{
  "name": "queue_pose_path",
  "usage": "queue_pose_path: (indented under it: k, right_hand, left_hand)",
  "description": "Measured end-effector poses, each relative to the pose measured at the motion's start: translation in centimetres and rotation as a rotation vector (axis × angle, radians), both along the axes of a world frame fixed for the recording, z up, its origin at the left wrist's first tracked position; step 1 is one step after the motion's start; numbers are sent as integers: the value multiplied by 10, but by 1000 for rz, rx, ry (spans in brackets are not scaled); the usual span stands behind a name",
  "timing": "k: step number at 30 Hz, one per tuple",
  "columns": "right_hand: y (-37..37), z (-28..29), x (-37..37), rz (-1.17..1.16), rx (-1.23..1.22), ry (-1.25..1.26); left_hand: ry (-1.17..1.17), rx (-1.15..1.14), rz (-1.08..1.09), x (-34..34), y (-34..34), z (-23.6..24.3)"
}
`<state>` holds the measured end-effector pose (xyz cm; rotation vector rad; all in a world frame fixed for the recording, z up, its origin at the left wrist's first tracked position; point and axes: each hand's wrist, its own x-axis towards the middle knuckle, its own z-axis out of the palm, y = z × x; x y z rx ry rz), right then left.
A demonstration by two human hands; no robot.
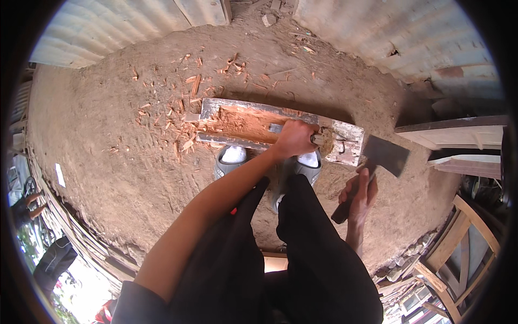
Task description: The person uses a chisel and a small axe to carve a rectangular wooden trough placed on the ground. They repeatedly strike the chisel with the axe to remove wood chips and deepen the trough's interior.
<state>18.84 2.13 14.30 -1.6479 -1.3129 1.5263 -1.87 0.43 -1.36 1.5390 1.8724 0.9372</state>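
Observation:
A long wooden block [253,102] lies across the ground in front of my feet, with weathered faces and a reddish hollow cut along its left part. Above the hollow's right end, my left hand [295,139] is wrapped round a chisel [275,128]. Its flat metal blade points left into the hollow, and the handle's end sticks out to the right of my fist. My right hand [360,195] holds a hatchet [387,155] by its dark handle. The broad hatchet head is just off the block's right end, apart from the chisel.
Reddish wood chips [186,116] litter the dirt around the block's left end. My shoes [309,168] are close to its near side. Corrugated sheets [399,38] stand at the back. A curved wooden frame [467,243] is at lower right. Another person's arm [33,205] shows at far left.

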Motion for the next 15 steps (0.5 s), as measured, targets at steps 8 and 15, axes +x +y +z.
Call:
queue_pose_path:
  k: [8,15]
  right_hand:
    - [-3,-18,-3,357,-72,-203]
    - [-28,-5,-27,-19,38,50]
  left_hand:
    - [33,11,-4,-4,-4,-1]
    - [-31,78,71,-4,-2,-1]
